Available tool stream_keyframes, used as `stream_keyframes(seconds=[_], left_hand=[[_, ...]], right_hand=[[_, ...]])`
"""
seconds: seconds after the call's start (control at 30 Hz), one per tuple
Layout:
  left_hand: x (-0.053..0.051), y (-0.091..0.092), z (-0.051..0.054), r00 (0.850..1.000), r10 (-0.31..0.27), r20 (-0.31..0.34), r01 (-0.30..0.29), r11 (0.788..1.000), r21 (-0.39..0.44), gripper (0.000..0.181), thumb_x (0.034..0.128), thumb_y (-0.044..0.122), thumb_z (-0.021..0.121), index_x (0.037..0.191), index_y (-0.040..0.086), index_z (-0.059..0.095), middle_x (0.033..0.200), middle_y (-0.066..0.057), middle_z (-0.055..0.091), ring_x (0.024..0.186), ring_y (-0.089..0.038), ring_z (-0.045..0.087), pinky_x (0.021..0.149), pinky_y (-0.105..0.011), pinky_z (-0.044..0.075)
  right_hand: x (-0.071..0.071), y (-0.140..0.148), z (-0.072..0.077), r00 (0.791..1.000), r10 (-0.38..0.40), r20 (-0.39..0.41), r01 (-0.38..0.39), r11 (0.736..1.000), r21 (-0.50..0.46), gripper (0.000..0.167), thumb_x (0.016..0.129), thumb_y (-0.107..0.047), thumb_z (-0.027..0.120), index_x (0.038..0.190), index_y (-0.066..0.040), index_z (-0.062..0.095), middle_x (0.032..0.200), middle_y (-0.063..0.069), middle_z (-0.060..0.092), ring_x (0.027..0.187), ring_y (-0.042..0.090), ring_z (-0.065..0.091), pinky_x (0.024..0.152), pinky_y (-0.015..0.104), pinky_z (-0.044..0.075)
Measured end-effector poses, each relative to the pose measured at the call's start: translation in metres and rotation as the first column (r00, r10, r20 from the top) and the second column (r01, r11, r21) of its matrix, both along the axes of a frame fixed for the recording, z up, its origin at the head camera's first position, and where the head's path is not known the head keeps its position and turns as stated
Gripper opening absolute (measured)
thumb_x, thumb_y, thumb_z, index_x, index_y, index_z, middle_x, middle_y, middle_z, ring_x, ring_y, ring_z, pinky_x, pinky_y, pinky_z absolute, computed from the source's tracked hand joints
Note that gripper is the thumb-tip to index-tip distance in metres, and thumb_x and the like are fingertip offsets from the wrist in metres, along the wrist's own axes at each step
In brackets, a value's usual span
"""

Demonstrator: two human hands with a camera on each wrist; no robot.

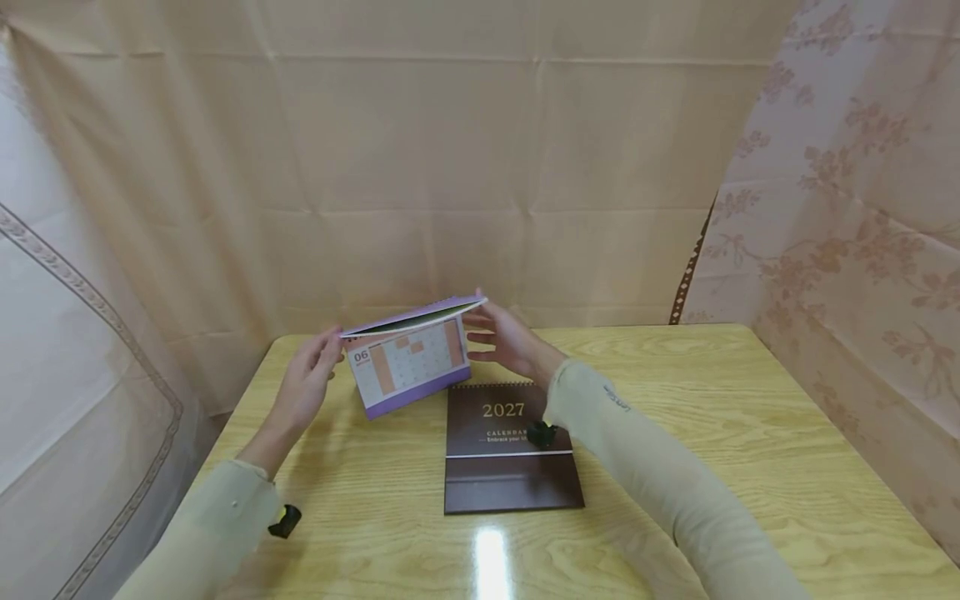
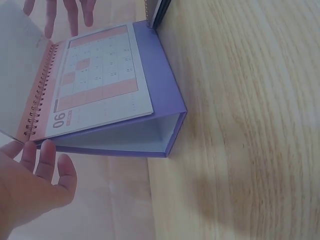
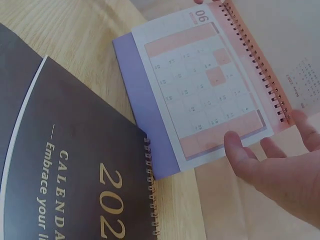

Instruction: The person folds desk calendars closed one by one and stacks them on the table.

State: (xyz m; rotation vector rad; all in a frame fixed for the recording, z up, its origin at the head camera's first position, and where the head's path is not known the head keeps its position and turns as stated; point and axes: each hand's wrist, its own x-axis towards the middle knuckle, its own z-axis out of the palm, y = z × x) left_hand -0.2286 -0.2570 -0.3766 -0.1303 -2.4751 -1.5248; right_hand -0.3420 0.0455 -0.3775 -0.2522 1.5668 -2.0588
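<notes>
A purple desk calendar [image 1: 408, 367] stands tilted on the table, its "06" page facing me and several upper pages [image 1: 420, 317] lifted at the spiral. My left hand [image 1: 309, 375] holds the left corner of those lifted pages; in the left wrist view its fingertips [image 2: 47, 147] sit by the end of the spiral [image 2: 42, 90]. At the opposite corner, my right hand [image 1: 510, 337] holds the pages, its lower fingers spread beside the calendar's right edge. The right wrist view shows these fingers [image 3: 235, 147] near the "06" page [image 3: 200, 85]. Part of each grip is hidden.
A dark brown 2027 calendar [image 1: 510, 483] lies in front, just right of the purple one and partly under my right forearm. The wooden table [image 1: 675, 400] extends to both sides. A beige curtain [image 1: 420, 167] hangs behind its far edge.
</notes>
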Motion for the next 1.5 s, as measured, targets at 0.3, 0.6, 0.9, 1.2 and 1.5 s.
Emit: stream_keyframes(seconds=[0.3, 0.6, 0.9, 1.2, 1.5], left_hand=[[0.0, -0.002, -0.005, 1.0, -0.028, 0.014, 0.027, 0.998, 0.063, 0.059, 0.1099, 0.036, 0.042, 0.157, 0.001, 0.032, 0.144, -0.022, 0.048, 0.12, -0.028, 0.052, 0.091, -0.024, 0.044], [0.003, -0.007, -0.013, 0.997, -0.079, 0.025, 0.076, 0.991, 0.113, 0.059, 0.1098, 0.032, 0.045, 0.158, 0.003, 0.029, 0.136, -0.021, 0.05, 0.111, -0.011, 0.056, 0.089, -0.022, 0.048], [0.009, -0.018, -0.013, 0.967, -0.232, 0.11, 0.222, 0.97, 0.096, 0.065, 0.1113, 0.036, 0.038, 0.164, 0.01, 0.01, 0.152, -0.022, 0.041, 0.114, -0.009, 0.053, 0.089, -0.026, 0.05], [0.009, -0.025, -0.009, 0.934, -0.327, 0.147, 0.317, 0.944, 0.089, 0.067, 0.1112, 0.034, 0.04, 0.164, 0.014, 0.004, 0.147, -0.022, 0.046, 0.115, -0.011, 0.056, 0.09, -0.03, 0.051], [0.01, -0.033, -0.013, 0.931, -0.333, 0.152, 0.329, 0.943, 0.05, 0.077, 0.1046, 0.024, 0.06, 0.164, 0.021, 0.011, 0.146, -0.021, 0.046, 0.118, -0.019, 0.058, 0.09, -0.024, 0.052]], right_hand=[[0.0, 0.006, -0.002, 1.0, 0.028, 0.004, -0.028, 0.999, -0.023, 0.055, 0.107, -0.048, 0.039, 0.138, -0.005, 0.051, 0.159, 0.022, 0.027, 0.146, 0.044, 0.024, 0.115, 0.062, 0.026], [0.0, 0.014, -0.006, 0.996, 0.084, -0.026, -0.084, 0.996, -0.003, 0.046, 0.108, -0.04, 0.041, 0.134, -0.005, 0.052, 0.145, 0.019, 0.042, 0.143, 0.045, 0.028, 0.114, 0.063, 0.027], [-0.001, 0.018, -0.012, 0.994, 0.077, -0.078, -0.073, 0.996, 0.045, 0.024, 0.108, -0.025, 0.047, 0.122, -0.008, 0.058, 0.105, 0.003, 0.064, 0.101, 0.025, 0.058, 0.109, 0.063, 0.033], [-0.003, 0.019, -0.019, 0.997, 0.052, -0.054, -0.048, 0.996, 0.076, 0.023, 0.106, -0.017, 0.052, 0.125, -0.007, 0.06, 0.099, 0.001, 0.068, 0.091, 0.02, 0.062, 0.099, 0.056, 0.043], [-0.003, 0.019, -0.024, 0.998, 0.047, -0.053, -0.04, 0.992, 0.124, 0.03, 0.107, -0.016, 0.051, 0.133, -0.003, 0.057, 0.099, 0.002, 0.068, 0.093, 0.02, 0.063, 0.096, 0.054, 0.044]])
